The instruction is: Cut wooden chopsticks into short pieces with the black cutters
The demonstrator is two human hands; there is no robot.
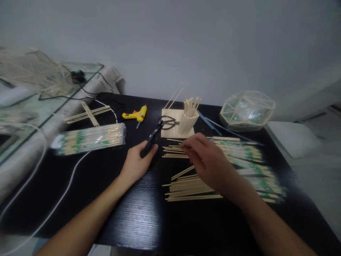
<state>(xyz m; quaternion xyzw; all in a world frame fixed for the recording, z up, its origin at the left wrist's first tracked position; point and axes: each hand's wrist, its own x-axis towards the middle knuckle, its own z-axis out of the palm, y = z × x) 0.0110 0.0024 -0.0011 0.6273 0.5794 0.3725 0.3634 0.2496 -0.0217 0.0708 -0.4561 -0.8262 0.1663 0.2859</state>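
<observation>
Presently, my left hand (pixel 138 160) clasps a black tool (pixel 153 137), while my right hand (pixel 210 161), nearly pinched, contents unclear, hangs above loose sticks (pixel 186 188) on the table (pixel 92 176), which a dipping wrist could scatter.

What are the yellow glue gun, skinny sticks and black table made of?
The glue gun looks like smooth plastic: bright yellow body. The sticks look like bare wood or bamboo: pale tan. The table may be satiny wood or laminate: grain lines show in its shine.

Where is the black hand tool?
In the head view, the black hand tool is left of centre in the left hand, pointing toward the scissors.
</observation>
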